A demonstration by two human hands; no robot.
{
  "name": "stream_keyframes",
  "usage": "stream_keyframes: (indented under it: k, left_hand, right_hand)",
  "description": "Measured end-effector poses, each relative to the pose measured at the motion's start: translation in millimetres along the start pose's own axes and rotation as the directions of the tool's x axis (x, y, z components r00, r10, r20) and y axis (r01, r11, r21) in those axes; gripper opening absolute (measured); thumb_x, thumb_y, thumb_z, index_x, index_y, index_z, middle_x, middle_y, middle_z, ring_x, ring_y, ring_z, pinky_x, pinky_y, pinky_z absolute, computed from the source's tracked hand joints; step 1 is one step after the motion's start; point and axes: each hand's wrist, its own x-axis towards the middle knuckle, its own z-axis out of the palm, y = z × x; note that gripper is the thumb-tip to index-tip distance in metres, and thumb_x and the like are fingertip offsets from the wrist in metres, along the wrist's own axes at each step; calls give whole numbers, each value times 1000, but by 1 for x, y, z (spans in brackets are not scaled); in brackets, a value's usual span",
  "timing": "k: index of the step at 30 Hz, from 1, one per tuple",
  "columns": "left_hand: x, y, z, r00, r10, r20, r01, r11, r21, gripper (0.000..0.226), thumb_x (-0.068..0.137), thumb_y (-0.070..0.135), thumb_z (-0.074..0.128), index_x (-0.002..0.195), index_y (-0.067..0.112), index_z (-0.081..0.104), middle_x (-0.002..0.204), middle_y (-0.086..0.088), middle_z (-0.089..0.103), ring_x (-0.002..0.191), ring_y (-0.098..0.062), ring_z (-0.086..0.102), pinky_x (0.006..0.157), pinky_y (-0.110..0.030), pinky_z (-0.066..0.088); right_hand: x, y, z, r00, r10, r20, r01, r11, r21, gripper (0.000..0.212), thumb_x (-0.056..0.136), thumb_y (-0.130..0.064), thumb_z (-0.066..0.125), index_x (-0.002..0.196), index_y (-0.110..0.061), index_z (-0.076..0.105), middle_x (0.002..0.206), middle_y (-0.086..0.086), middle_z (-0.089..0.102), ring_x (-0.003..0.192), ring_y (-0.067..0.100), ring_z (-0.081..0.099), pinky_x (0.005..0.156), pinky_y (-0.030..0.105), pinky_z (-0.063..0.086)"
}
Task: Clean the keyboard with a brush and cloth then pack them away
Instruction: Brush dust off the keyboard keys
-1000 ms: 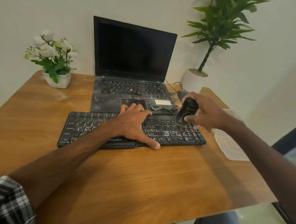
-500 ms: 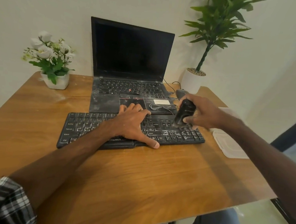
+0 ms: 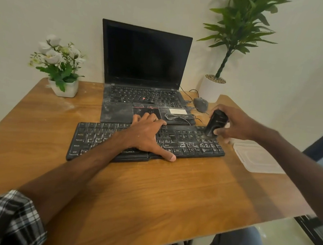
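Within the curled right fingers (image 3: 220, 131), the brush (image 3: 216, 123) has crept right along the keyboard (image 3: 193, 145) (still dusty); left fingers (image 3: 149, 119) press flat.

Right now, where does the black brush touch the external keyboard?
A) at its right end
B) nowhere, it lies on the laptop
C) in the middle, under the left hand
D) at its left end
A: the right hand grips the brush with its lower end on the right end of the keyboard, while the left hand rests flat on the middle.
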Motion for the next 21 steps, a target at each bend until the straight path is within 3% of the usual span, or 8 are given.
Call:
stream_keyframes:
  k: [3, 10, 12, 16, 21]
  left_hand:
    - [0, 1, 0, 1000, 0, -3, 0, 1000, 2, 146, 39, 110, 49, 159, 28, 31, 132, 6, 37, 126, -16, 33, 114, -47, 22]
    - [0, 0, -1, 1000, 0, -2, 0, 1000, -4, 146, 39, 110, 48, 159, 28, 30, 131, 6, 37, 125, -16, 33, 114, -47, 23]
    - [0, 1, 0, 1000, 1, -2, -1, 1000, 0, 146, 39, 109, 49, 159, 28, 31, 132, 6, 37, 126, -16, 33, 115, -48, 23]
    - [1, -1, 1, 1000, 1, -11, -1, 1000, 1, 142, 43, 108, 53, 159, 27, 31, 131, 6, 37, 126, -16, 32, 113, -46, 23]
    - [0, 0, 1, 1000, -3, -7, 3, 1000, 3, 145, 41, 109, 50, 158, 27, 32, 133, 5, 38, 127, -17, 33, 114, -48, 23]
  right_hand:
    - [2, -1, -14, 999, 15, 45, -7, 988, -157, 53, 72, -4, 83, 115, -15, 56, 103, 7, 67, 97, 29, 64, 81, 46, 56]
    - [0, -17, 7, 996, -48, -70, 53, 997, 62, 50, 75, -9, 86, 114, -18, 56, 99, 0, 66, 93, 20, 61, 77, 28, 47]
    - [0, -10, 6, 998, -25, -51, 26, 999, 20, 50, 75, -8, 86, 113, -19, 55, 98, 0, 65, 94, 22, 62, 75, 27, 47]
    - [2, -6, -12, 999, 25, 28, -21, 993, -120, 54, 72, -3, 84, 114, -18, 53, 102, 7, 65, 95, 27, 62, 78, 41, 55]
    - [-11, -7, -3, 989, 118, -83, -119, 993, 0, 51, 74, -7, 83, 114, -15, 52, 97, 6, 66, 89, 26, 64, 63, 25, 47]
